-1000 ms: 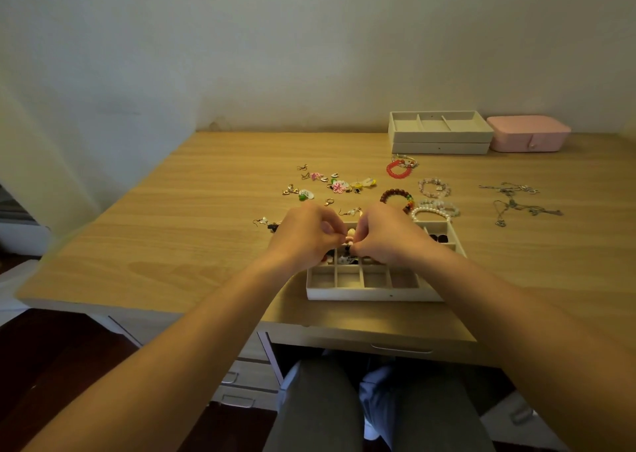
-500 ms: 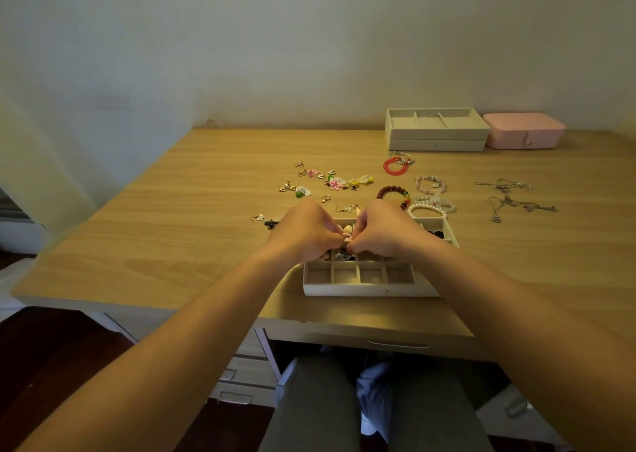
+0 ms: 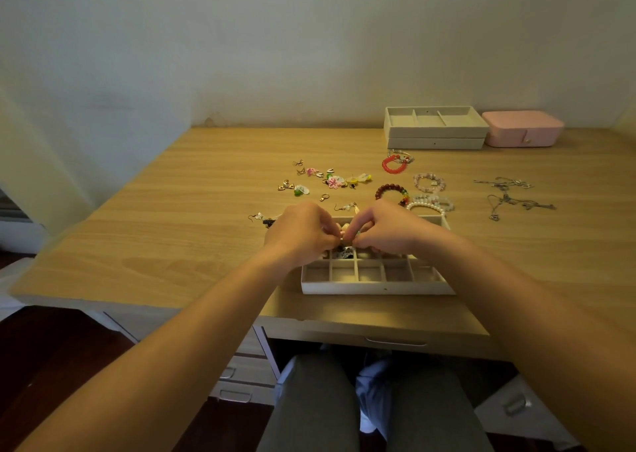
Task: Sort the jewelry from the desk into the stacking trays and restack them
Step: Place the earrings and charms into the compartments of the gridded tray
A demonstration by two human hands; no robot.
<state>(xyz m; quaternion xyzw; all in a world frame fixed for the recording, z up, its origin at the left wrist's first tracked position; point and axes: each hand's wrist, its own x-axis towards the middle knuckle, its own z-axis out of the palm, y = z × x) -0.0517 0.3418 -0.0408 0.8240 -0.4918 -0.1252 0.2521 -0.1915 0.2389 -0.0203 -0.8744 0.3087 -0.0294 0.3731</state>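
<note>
A cream tray (image 3: 377, 287) with many small compartments sits near the desk's front edge. My left hand (image 3: 299, 233) and my right hand (image 3: 390, 229) meet over its far half, fingertips together, pinching a small pale piece of jewelry (image 3: 345, 231) between them. Some compartments under the hands hold dark and pale pieces. Loose earrings (image 3: 332, 180) lie scattered beyond the hands. Bead bracelets (image 3: 392, 191) and a red bracelet (image 3: 393, 164) lie further right. Two stacked cream trays (image 3: 435, 127) stand at the back.
A pink jewelry box (image 3: 523, 128) sits at the back right beside the stacked trays. Thin silver necklaces (image 3: 509, 195) lie tangled on the right of the wooden desk (image 3: 172, 231). A wall runs along the desk's far edge. Drawers hang below the front edge.
Both hands have stayed together over the tray, working the small piece with slight finger shifts. The view has tilted a little.
</note>
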